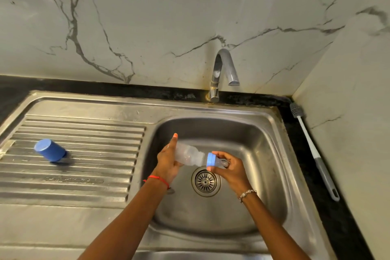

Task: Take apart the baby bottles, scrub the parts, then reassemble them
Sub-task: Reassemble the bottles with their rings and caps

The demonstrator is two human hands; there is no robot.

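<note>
Over the sink basin [249, 133] I hold a clear baby bottle [188, 155] on its side. My left hand [167, 163] grips the bottle's body, one finger sticking up behind it. A light blue collar ring [210, 159] with a clear nipple [223, 163] sits on the bottle's neck, and my right hand [231, 168] pinches that ring between fingers and thumb. The bottle's dark blue cap [49, 150] lies tipped over on the ribbed drainboard [84, 164] to the left.
A chrome tap [221, 72] rises behind the basin with no water running. The drain strainer [206, 181] lies below my hands. A grey and white bottle brush [312, 150] lies on the black counter along the right wall.
</note>
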